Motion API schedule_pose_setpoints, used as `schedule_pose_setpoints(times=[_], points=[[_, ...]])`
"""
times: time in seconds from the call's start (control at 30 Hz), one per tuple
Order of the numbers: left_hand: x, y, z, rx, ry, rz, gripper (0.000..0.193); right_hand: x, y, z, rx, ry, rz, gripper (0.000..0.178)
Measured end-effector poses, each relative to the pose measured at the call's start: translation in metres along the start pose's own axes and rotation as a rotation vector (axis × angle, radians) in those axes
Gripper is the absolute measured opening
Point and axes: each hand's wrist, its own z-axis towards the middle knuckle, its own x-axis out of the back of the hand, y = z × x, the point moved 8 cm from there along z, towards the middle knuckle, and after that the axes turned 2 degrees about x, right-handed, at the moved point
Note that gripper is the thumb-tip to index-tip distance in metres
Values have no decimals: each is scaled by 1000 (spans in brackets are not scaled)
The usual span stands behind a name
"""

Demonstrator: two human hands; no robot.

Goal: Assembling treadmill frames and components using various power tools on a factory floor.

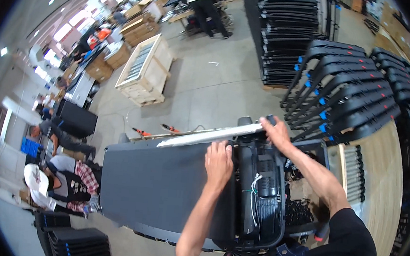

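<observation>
A treadmill base lies in front of me, its dark running belt [161,187] stretching to the left. Along its far edge runs a long silver-white side rail [197,138]. My right hand [276,134] is closed around the rail's right end, by a black end piece. Palm down, my left hand [219,166] rests on the belt with its fingers extended, fingertips at the rail's near edge. Between my arms is the uncovered motor compartment [264,182], with a loose white cable [253,198] lying in it.
Two orange-handled tools [141,132] lie beyond the rail. A co-worker in a white cap [37,179] is at the base's left end. Stacked black frames [344,91] stand at the right, and a wooden crate [144,69] sits farther off. A wooden board [380,192] is at my right.
</observation>
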Motion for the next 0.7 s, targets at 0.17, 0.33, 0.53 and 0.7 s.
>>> schedule_pose_setpoints(times=[0.17, 0.33, 0.53, 0.7], points=[[-15, -94, 45, -74, -225, 278, 19, -5, -3, 75, 24, -32, -140, 78], [6, -75, 65, -224, -277, 276, 17, -46, -10, 117, 48, -278, -144, 81], [54, -57, 25, 28, 63, 203, 43, -172, -85, 76, 281, -744, -456, 94], [106, -55, -116, 405, 48, 158, 21, -228, -75, 64, 537, -908, -569, 96]])
